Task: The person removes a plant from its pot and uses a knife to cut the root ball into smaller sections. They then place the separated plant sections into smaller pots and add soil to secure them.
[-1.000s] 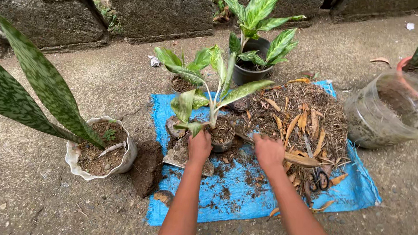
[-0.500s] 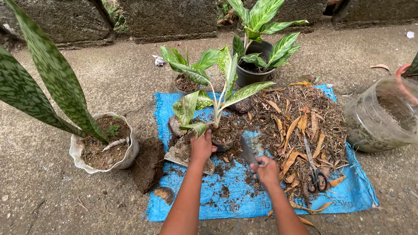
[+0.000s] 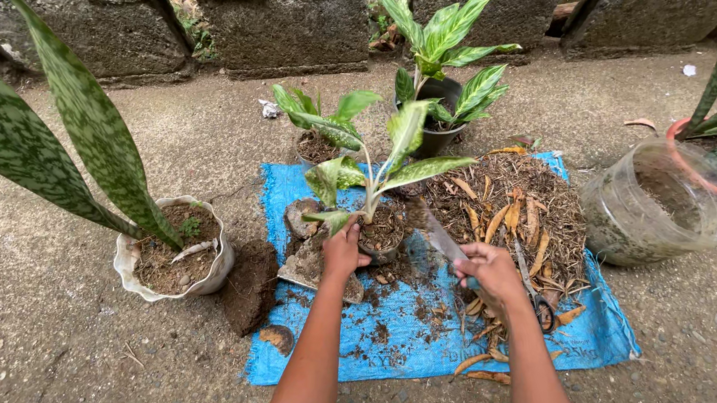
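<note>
Plant [image 3: 373, 173], rooted in a small pot on the blue tarp [image 3: 415, 349], is steadied by the left hand [image 3: 344, 251], fingers closed on the pot rim, while the right hand [image 3: 492, 270] grips a knife [image 3: 440, 237] angled at the soil, apparently loosening it, on concrete ground outdoors beside a block wall.

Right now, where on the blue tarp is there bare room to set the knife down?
Barest: the near strip of the blue tarp, between the forearms, lightly soiled. Crowded: the dry leaf pile with scissors by the right hand; pot at the left hand.
</note>
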